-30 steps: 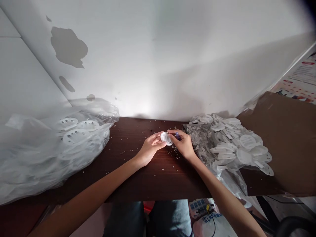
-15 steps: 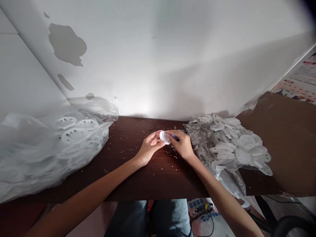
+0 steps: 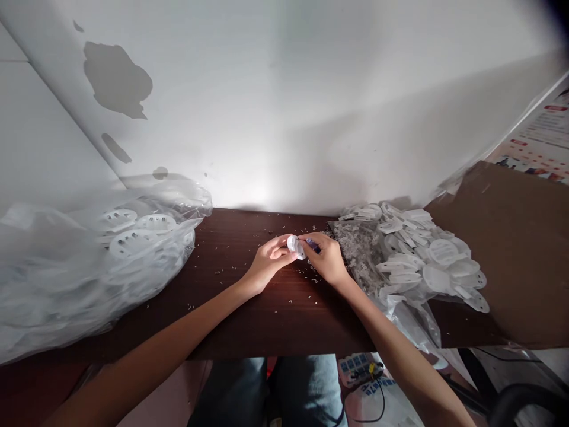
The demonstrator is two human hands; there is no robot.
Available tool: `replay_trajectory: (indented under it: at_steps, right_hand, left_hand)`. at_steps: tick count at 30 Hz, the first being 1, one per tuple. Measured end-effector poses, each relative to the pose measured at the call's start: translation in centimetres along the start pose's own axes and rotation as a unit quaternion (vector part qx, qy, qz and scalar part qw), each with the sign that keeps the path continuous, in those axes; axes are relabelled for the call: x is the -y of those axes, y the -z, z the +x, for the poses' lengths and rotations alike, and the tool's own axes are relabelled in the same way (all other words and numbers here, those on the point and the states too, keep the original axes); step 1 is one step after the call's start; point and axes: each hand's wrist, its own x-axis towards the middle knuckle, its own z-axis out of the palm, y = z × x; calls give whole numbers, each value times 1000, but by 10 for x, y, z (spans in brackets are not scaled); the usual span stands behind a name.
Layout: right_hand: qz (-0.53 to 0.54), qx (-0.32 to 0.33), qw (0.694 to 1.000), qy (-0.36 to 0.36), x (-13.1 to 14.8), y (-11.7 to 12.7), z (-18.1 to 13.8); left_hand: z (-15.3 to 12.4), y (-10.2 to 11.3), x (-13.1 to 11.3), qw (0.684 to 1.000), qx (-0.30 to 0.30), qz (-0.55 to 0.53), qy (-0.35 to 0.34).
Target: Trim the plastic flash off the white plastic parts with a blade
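My left hand (image 3: 267, 264) pinches a small round white plastic piece (image 3: 294, 245) above the dark wooden table (image 3: 249, 308). My right hand (image 3: 328, 260) is closed on a small blue-purple tool (image 3: 312, 244) whose tip touches the right side of that piece. Both hands meet near the table's middle, close to the wall. Small pale shavings (image 3: 311, 273) are scattered on the wood around and under them.
A clear plastic bag (image 3: 89, 267) holding white oval plates lies at the left. A heap of white plastic pieces (image 3: 427, 261) on another clear bag sits to the right. Brown cardboard (image 3: 511, 249) stands at far right. A white wall is behind.
The hands and the white piece stay almost in place; the right hand has edged slightly left against it. The view has shifted a little.
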Motion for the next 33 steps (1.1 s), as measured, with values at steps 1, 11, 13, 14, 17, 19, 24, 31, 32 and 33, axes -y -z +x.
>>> replay_trajectory:
  at_steps: [1, 11, 13, 14, 17, 19, 24, 31, 32, 33]
  right_hand:
    - [4, 2, 1000, 1, 0, 0, 0]
    - [185, 16, 969, -162, -9, -3, 2]
    - [278, 38, 932, -230, -9, -4, 3]
    - [324, 50, 909, -257, -9, -4, 4]
    - [420, 77, 852, -303, -3, -5, 4]
    - [454, 90, 826, -323, 2, -5, 3]
    - [474, 129, 805, -332, 13, -4, 0]
    - [522, 139, 778, -321, 15, -7, -2]
    - [524, 141, 779, -316, 15, -9, -3]
    - [524, 142, 780, -313, 16, -10, -4]
  left_hand:
    - [0, 0, -1, 1000, 2, -1, 1]
    - [-1, -4, -11, 997, 11, -70, 16]
    - [-2, -5, -14, 996, 12, -84, 22]
    - [-3, -5, -15, 996, 13, -87, 25]
    - [-3, -2, -16, 996, 28, -84, 29]
    - [-3, 1, -16, 995, 46, -88, 31]
    - [-2, 6, -18, 988, 99, -113, 31]
    - [1, -1, -10, 992, 19, -110, 63]
    - [1, -2, -8, 993, 7, -97, 63]
    - [0, -2, -7, 994, -2, -93, 62]
